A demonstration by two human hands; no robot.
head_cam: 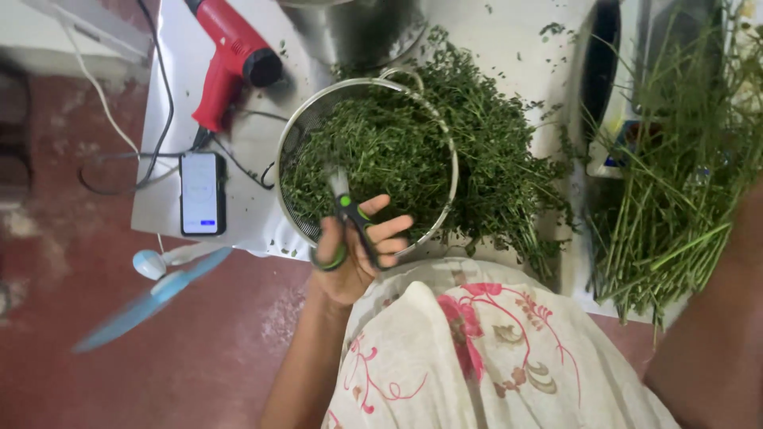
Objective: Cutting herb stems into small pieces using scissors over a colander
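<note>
Scissors poised over a strainer of cut green herbs.

The left hand [358, 254] grips black scissors with green-lined handles [350, 226], fingers curled through the loops, blades pointing up over the round metal mesh strainer [290, 139] heaped with small-leaved green herbs [381, 151]. The snipping step seems in hand; a next cut would call for a fresh sprig from the long green stems [668, 222] lying well to the right. The right hand's state cannot be told: only a forearm shows at the frame edge.
</note>
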